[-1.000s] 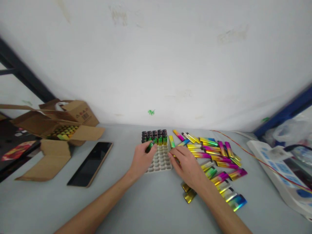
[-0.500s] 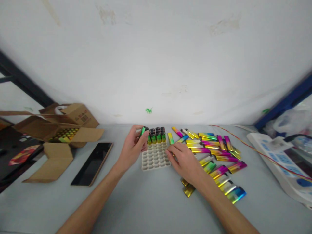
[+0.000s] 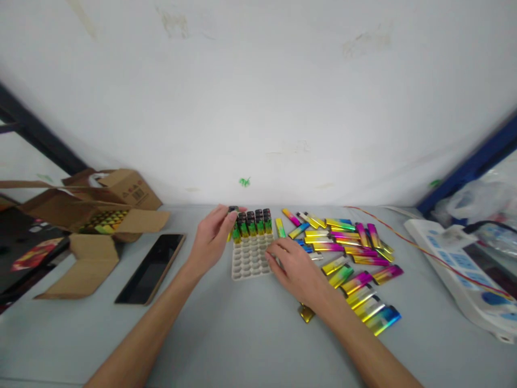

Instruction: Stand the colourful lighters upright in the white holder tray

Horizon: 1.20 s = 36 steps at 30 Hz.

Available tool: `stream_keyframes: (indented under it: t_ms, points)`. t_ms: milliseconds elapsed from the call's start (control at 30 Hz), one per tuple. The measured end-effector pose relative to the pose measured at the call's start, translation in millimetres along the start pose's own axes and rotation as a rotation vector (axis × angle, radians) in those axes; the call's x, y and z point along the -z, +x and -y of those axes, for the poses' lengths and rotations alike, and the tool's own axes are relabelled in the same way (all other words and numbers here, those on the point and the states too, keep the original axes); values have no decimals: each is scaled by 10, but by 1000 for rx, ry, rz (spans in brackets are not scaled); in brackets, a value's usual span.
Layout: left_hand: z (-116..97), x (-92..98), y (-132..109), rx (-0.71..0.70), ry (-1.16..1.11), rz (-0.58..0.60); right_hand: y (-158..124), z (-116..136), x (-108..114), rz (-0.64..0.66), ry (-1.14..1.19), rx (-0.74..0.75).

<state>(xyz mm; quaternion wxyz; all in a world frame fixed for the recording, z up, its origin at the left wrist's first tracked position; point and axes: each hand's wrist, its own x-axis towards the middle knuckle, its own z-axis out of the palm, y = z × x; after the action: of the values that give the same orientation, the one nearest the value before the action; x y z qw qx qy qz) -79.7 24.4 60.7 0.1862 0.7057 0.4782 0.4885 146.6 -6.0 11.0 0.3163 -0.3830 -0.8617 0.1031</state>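
My left hand (image 3: 212, 237) is closed, thumb and fingers pinching a lighter (image 3: 233, 208) with a black top; most of its body is hidden by the fingers. It is at the back left corner of a pale tray (image 3: 246, 264) with rows of round holes. Several green-yellow lighters (image 3: 251, 223) with black tops stand upright in the tray's back rows. At the tray's right side, my right hand (image 3: 297, 267) has curled fingers, with the fingertips on the tray's edge. Its palm side is hidden.
Shiny multicoloured lighter sleeves (image 3: 355, 250) lie scattered at the right. Beyond them is a white power strip (image 3: 456, 280) with a red-yellow wire (image 3: 398, 231). A phone (image 3: 151, 269) lies at the left, beside an open cardboard box (image 3: 137, 221) holding several lighters. A white wall (image 3: 258, 108) rises behind.
My left hand has moved slightly left, with a lighter in its fingers. Another upright lighter now shows at the left end of the row. My right hand stays at the tray's edge.
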Motion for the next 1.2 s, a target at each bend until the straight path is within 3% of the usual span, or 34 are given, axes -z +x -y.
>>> stream_keyframes:
  t_ms: [200,400,633,900,1200]
  points:
    - [136,56,17,-60,127,11,7,-12,6,-5,-8,-26]
    - [194,93,46,-250,267,191,5,-24,22,-18,-30,-36]
    - [362,75,55,-273,326,165,6,-33,37,-7,-52,-49]
    - [344,78,39,-232,325,154,9,-55,59,5,-54,-32]
    - [403,63,46,-340,407,156,25,27,97,61,-123,-58]
